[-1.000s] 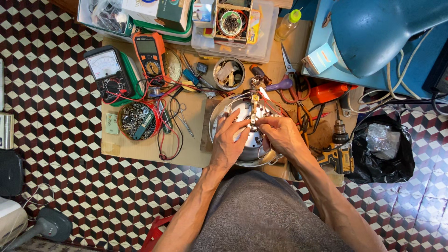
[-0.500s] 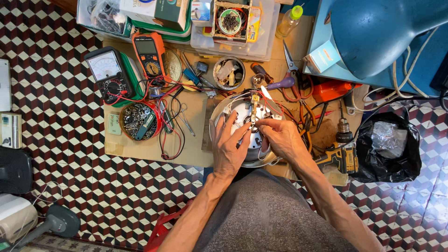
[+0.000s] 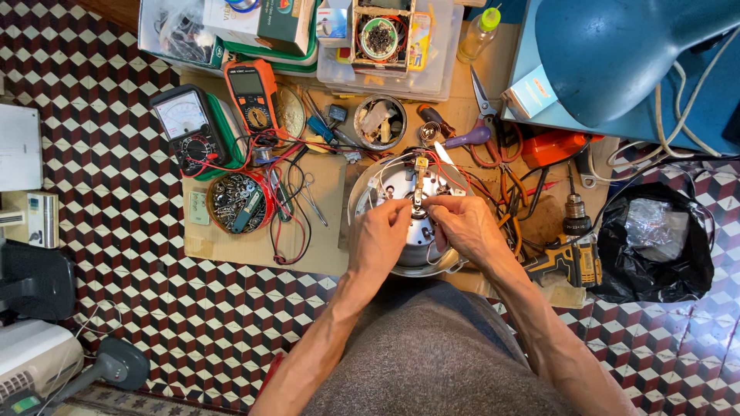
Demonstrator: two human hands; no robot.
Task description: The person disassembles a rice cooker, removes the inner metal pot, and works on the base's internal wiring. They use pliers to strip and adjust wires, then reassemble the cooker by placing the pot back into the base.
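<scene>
Cardboard work mat (image 3: 324, 254): carries tools, meters, parts. Round metal appliance base (image 3: 408, 231), near edge, middle: inverted, wiring exposed. Left hand (image 3: 379, 240) and right hand (image 3: 462, 229): fingertips pinched on a small upright part (image 3: 417, 202) at its centre. Step judged: fitting or wiring that part; next calls for steady fine grip. Part's identity unclear; base's near rim hidden by hands.

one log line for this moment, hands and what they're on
left hand: on wiring | right hand: pinching wiring | item: round metal appliance base | nearby: orange multimeter

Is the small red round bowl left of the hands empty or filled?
Filled: the red bowl holds a heap of small metal parts.
</scene>
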